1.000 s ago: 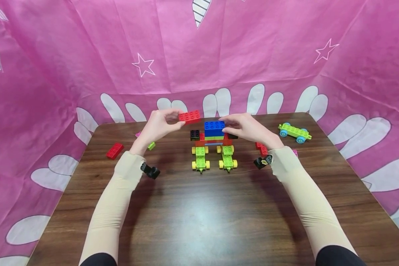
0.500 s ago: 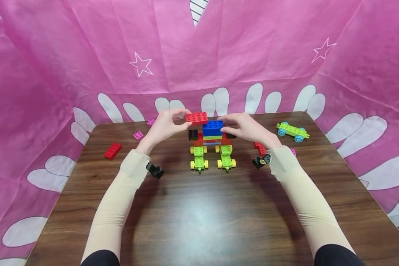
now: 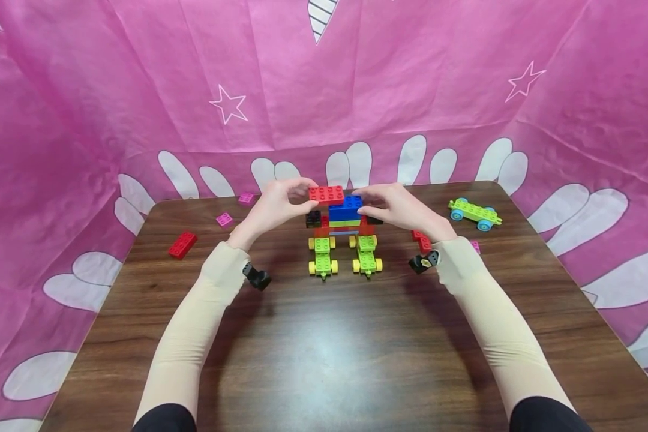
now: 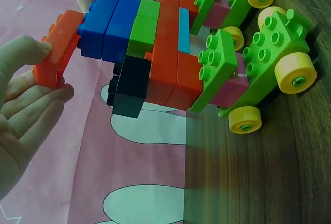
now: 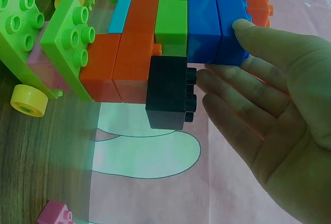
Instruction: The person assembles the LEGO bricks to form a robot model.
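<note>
1. The red brick (image 3: 326,195) is in the air, at the top of the build, up against the upper left part of the blue bricks (image 3: 344,213).
2. Its long axis runs left to right, roughly along that of the blue bricks. It is set off toward the left: its right part overlaps them in the head view, while its left end sticks out past them.
3. In the left wrist view it leans a little against their studded top, with a corner at or touching the studs. Whether any stud is engaged, I cannot tell.
4. The left hand (image 3: 272,204) is the nearer one. It pinches the red brick by its outer end, thumb on one side and fingers on the other.
5. The right hand (image 3: 402,205) is at the opposite end, pinching the blue bricks, with the thumb on the near face and fingers behind; its lower fingers reach out near the right black brick (image 5: 166,92).
6. Below the blue bricks come a green layer (image 5: 171,32), orange-red beams and wheeled green bases (image 3: 323,263) standing on the table (image 3: 324,336).
7. No brand, label or writing can be read. The cloth (image 3: 281,78) carries outlined stars and pale ovals; a yellow mark on the right wrist device (image 3: 422,262) is too small to make out.
</note>
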`<act>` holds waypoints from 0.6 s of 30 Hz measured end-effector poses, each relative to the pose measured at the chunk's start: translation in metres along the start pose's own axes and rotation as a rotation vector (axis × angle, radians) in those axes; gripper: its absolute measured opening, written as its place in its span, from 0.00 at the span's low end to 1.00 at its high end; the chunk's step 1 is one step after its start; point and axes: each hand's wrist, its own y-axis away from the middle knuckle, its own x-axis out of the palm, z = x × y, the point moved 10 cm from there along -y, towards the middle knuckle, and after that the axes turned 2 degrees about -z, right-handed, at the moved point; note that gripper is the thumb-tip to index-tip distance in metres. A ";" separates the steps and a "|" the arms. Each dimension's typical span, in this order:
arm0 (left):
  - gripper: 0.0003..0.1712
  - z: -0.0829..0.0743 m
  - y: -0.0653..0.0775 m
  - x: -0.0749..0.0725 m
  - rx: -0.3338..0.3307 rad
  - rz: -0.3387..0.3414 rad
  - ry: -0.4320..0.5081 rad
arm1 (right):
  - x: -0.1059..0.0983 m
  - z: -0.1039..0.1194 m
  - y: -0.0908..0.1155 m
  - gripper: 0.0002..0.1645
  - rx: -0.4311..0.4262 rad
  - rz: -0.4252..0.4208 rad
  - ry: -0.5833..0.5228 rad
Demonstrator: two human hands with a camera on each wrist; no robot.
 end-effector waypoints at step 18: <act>0.22 -0.006 -0.002 0.005 0.035 0.027 0.021 | 0.001 -0.001 0.000 0.25 0.014 0.012 -0.012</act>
